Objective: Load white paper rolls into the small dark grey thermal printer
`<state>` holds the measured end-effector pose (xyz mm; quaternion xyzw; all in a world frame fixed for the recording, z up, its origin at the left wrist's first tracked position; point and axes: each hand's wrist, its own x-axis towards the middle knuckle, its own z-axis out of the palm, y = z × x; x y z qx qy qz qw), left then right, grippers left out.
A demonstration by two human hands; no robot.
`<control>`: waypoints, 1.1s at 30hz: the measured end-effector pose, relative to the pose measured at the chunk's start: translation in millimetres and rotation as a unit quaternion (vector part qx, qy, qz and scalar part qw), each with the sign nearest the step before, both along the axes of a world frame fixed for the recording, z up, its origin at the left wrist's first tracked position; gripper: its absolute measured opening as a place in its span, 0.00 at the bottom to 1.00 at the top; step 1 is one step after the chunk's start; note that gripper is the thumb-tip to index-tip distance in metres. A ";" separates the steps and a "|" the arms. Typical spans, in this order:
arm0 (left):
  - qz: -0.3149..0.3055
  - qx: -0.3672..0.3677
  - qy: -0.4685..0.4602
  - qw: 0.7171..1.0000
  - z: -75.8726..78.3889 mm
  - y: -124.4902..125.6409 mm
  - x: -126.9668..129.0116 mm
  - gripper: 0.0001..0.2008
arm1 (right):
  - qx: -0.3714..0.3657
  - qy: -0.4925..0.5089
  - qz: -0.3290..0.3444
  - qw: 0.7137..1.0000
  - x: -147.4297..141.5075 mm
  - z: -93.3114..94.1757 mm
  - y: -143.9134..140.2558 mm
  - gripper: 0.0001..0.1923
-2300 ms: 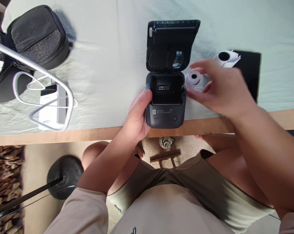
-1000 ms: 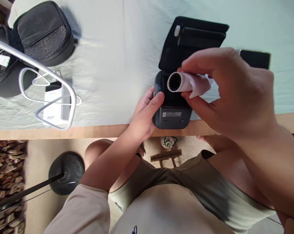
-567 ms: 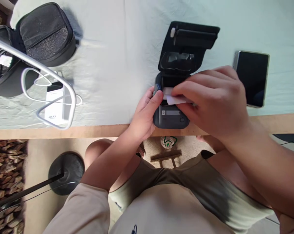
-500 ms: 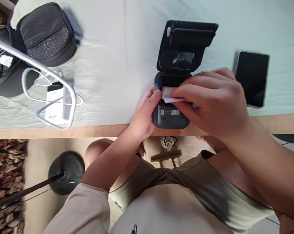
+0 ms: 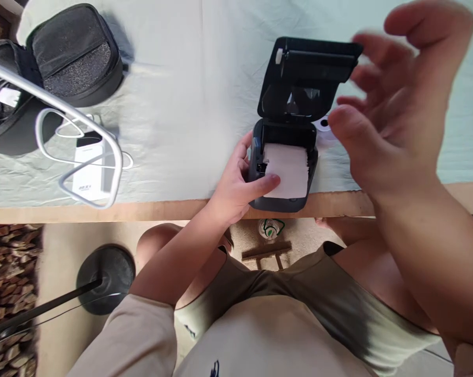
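Observation:
A small black label printer (image 5: 256,201) rests at the table's front edge with its lid (image 5: 303,81) raised. White paper (image 5: 289,165) lies out of its compartment over the front of the body. My left hand (image 5: 240,180) grips the printer's left side, the thumb pressing down on the paper. My right hand (image 5: 405,94) is raised at the lid's right side with fingers spread and holds nothing; its fingertips are close to the lid's edge, and I cannot tell whether they touch. Partly behind the right thumb, a white paper roll (image 5: 325,125) stands beside the printer.
An open black case (image 5: 75,57) with cables sits at the far left. In front of it lie a white box (image 5: 88,170) and a looping white cable (image 5: 42,131). A grey metal bar (image 5: 64,102) crosses above them. The wooden table edge (image 5: 103,212) runs across the front.
My right hand has let go of the paper and moved up and right to the lid, covering the phone. The paper now lies over the printer's front, and my left thumb has moved onto it.

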<state>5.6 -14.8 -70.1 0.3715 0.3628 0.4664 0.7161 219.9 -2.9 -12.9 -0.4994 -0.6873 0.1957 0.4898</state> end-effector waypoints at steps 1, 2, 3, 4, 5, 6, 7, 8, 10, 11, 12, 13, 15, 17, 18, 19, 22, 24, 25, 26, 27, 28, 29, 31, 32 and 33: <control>-0.001 0.001 0.006 1.000 -1.5 0.4 -0.7 0.47 | -0.022 0.037 0.015 0.999 -0.7 -1.5 2.3 0.25; 0.000 0.002 0.012 1.000 -2.8 0.8 -1.2 0.49 | -0.045 0.059 0.021 0.997 -1.3 -3.6 4.4 0.23; 0.002 0.002 0.017 1.000 -3.9 1.1 -1.7 0.51 | -0.064 0.070 0.022 0.995 -1.7 -6.1 6.3 0.20; 0.003 0.002 0.020 1.000 -4.7 1.3 -2.1 0.52 | -0.078 0.071 0.024 0.994 -1.7 -8.9 7.7 0.18; 0.001 0.003 0.022 1.000 -5.2 1.3 -2.5 0.52 | -0.092 0.063 0.029 0.993 -1.4 -11.9 8.6 0.17; -0.003 0.004 0.020 1.000 -5.5 1.2 -2.9 0.52 | -0.095 0.052 0.035 0.994 -0.7 -14.9 8.9 0.18; -0.010 0.006 0.015 1.000 -5.6 1.0 -3.4 0.52 | -0.096 0.036 0.048 0.994 0.3 -17.6 8.8 0.20; -0.018 0.007 0.009 1.000 -5.7 0.7 -4.1 0.51 | -0.095 0.010 0.065 0.993 1.5 -19.6 8.3 0.22; -0.031 0.005 0.000 1.000 -5.7 0.0 -6.1 0.47 | -0.074 -0.064 0.107 0.989 4.2 -20.9 6.3 0.27; -0.037 0.004 -0.002 0.999 -5.7 -0.5 -7.2 0.45 | -0.056 -0.103 0.123 0.985 5.4 -20.0 5.0 0.27; -0.042 0.003 -0.003 0.999 -5.7 -1.1 -8.3 0.44 | -0.035 -0.139 0.136 0.980 6.3 -18.2 3.6 0.27; -0.047 0.003 -0.004 0.999 -5.6 -1.7 -9.1 0.43 | -0.015 -0.167 0.142 0.976 6.9 -16.0 2.1 0.27; -0.047 0.001 -0.005 0.999 -4.8 -3.2 -9.5 0.40 | 0.018 -0.206 0.144 0.968 6.7 -11.6 -1.0 0.26; -0.033 0.002 -0.012 0.999 -2.9 -4.8 -8.1 0.35 | 0.045 -0.226 0.151 0.961 4.8 -9.0 -3.7 0.25; -0.022 0.001 -0.015 1.000 -1.6 -5.4 -6.9 0.32 | 0.054 -0.232 0.156 0.959 3.6 -8.5 -4.9 0.25; -0.012 -0.001 -0.016 1.000 -0.1 -5.8 -5.5 0.30 | 0.058 -0.234 0.155 0.958 2.3 -8.7 -6.0 0.24; 0.005 -0.007 -0.014 1.000 4.2 -6.0 -2.1 0.26 | 0.041 -0.240 0.139 0.960 -0.3 -12.1 -7.6 0.24; 0.009 -0.009 -0.015 1.000 5.9 -5.5 -1.2 0.26 | 0.040 -0.241 0.134 0.960 -0.2 -15.5 -7.3 0.24; 0.009 -0.011 -0.014 1.000 6.4 -5.3 -1.0 0.27 | 0.050 -0.239 0.138 0.960 0.4 -17.1 -6.8 0.24; 0.010 -0.011 -0.010 1.000 6.6 -5.2 -0.7 0.28 | 0.061 -0.235 0.143 0.959 1.3 -18.3 -6.1 0.24; 0.013 -0.012 -0.006 1.000 6.7 -5.0 -0.3 0.29 | 0.073 -0.233 0.146 0.959 2.5 -19.1 -5.3 0.25; 0.016 -0.013 -0.004 1.000 6.6 -4.8 0.3 0.29 | 0.082 -0.234 0.145 0.958 4.0 -19.4 -4.4 0.25; 0.016 -0.017 -0.006 1.000 6.5 -4.6 1.2 0.29 | 0.086 -0.240 0.142 0.957 5.8 -19.3 -3.5 0.25; 0.019 -0.035 -0.018 0.999 5.8 -3.9 3.5 0.29 | 0.088 -0.250 0.136 0.955 9.9 -17.8 -1.6 0.25; 0.023 -0.048 -0.024 0.998 5.3 -3.4 4.8 0.28 | 0.091 -0.251 0.141 0.954 11.9 -16.7 -0.9 0.25; 0.030 -0.059 -0.028 0.997 4.7 -2.8 6.0 0.28 | 0.090 -0.250 0.149 0.952 13.8 -15.5 -0.5 0.26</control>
